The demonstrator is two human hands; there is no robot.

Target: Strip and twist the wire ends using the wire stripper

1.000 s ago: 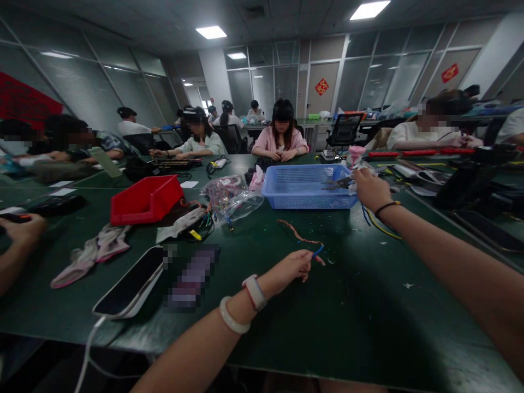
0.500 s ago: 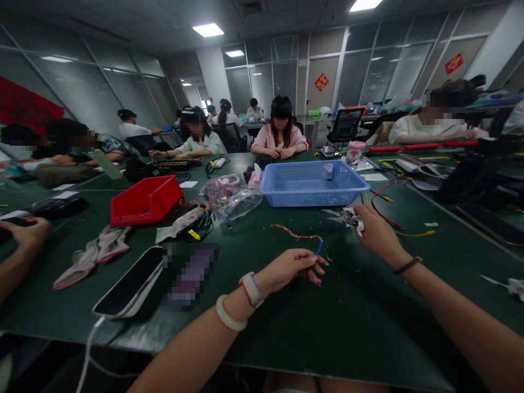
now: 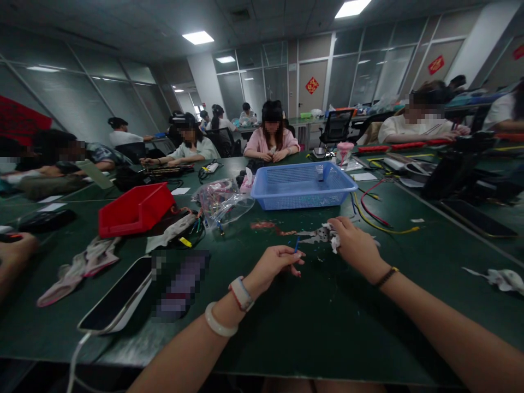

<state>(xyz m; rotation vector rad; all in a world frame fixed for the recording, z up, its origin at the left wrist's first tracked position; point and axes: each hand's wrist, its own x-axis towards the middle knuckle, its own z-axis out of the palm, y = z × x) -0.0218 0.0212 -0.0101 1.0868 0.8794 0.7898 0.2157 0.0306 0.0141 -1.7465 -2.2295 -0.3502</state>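
Observation:
My left hand [image 3: 275, 266] pinches the blue end of a thin wire [image 3: 297, 244] between thumb and fingertips. The wire's orange, twisted-looking length trails away over the table and is smeared by motion. Wrapped round a grey metal tool is my right hand [image 3: 355, 245]. The tool looks like wire strippers [image 3: 321, 234], with white tissue-like wrapping about its handles. Its jaws point left, close to the blue end; I cannot tell whether they touch the wire.
A blue mesh basket [image 3: 303, 203] stands beyond my hands. Left of it lie a clear plastic bag [image 3: 221, 202] of wires, a red bin [image 3: 135, 213], gloves [image 3: 77, 267] and a phone [image 3: 118, 295]. Loose cables [image 3: 382, 226] lie right. People sit around the table.
My right hand has brought the tool left and down, close to the blue wire end. My left hand keeps its pinch; the view has turned slightly to the right.

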